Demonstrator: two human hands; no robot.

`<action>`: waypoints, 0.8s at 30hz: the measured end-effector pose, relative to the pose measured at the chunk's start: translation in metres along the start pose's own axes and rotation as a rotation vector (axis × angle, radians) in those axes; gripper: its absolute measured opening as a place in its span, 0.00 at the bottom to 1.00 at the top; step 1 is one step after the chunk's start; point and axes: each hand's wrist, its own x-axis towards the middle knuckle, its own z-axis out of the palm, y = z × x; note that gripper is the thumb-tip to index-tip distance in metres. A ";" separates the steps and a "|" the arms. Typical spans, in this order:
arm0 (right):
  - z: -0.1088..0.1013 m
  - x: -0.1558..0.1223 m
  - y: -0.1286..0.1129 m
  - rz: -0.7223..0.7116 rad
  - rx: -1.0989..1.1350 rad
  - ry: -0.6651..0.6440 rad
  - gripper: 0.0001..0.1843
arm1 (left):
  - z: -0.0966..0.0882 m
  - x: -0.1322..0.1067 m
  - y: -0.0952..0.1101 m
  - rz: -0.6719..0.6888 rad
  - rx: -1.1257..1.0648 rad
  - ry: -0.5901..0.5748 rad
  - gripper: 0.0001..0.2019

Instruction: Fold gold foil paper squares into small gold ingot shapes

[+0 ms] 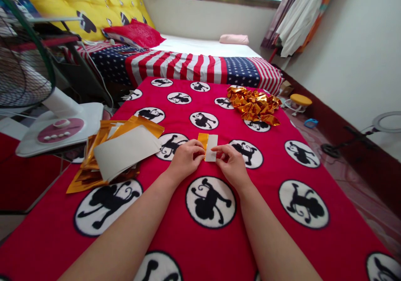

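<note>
A small strip of gold foil paper (209, 144), half gold and half white, lies on the red blanket (275, 180) printed with black monkey circles. My left hand (187, 157) pinches its left edge with thumb and fingers closed. My right hand (231, 162) pinches its lower right edge the same way. Both forearms reach in from the bottom of the view.
A stack of gold and white paper sheets (115, 151) lies at the left edge of the blanket. A heap of folded gold pieces (253, 104) sits at the far right. A fan base (59, 126) stands left; a flag-patterned bed (200, 65) is behind.
</note>
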 end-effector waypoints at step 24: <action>-0.016 0.007 0.006 -0.299 -0.141 -0.253 0.10 | -0.001 -0.002 -0.002 -0.017 -0.107 -0.083 0.08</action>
